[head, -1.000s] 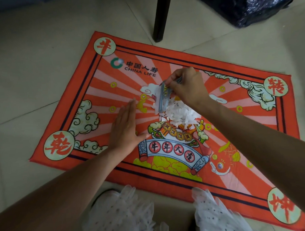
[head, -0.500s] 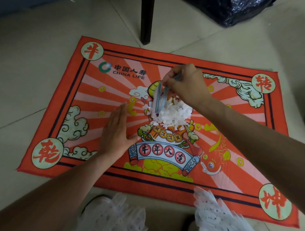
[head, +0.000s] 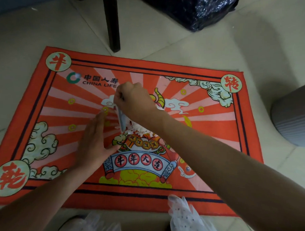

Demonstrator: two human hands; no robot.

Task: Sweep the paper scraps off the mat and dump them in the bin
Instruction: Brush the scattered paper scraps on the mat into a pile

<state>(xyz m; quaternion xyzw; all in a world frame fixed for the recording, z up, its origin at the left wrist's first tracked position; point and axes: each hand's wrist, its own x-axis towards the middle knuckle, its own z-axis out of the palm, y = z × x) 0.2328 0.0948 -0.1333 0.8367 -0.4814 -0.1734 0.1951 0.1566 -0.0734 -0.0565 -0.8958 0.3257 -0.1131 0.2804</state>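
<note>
Lying flat on a pale tiled floor (head: 180, 50): a red mat (head: 44, 105) with pink rays, clouds and a cartoon ox.

Printed at its far-left corner, a roundel with 牛; at the near-left corner, 乾. Beside the far-left roundel, a green logo with 中国人寿 and "CHINA LIFE".

Resting left of the mat's middle: left hand (head: 93, 143), fingers straight and together, set on edge like a wall, gripping nothing.

Just right of it, touching or nearly so: a thin bluish card (head: 121, 119), held upright and pinched from above by the right hand (head: 134, 102), fingers curled round its top edge.

Heaped against the card's right face, at the mat's middle: white paper scraps (head: 140, 130), largely hidden under the right wrist and forearm.

Below the heap, a scroll reading 牛年大吉.

Beyond the mat's far edge: a dark chair leg (head: 112, 23), then a black plastic bag (head: 196, 8).

At the far-right corner, 转. Off the mat's right edge: a grey ribbed bin (head: 293, 117).

Along the near edge: white spotted fabric (head: 184, 216).
</note>
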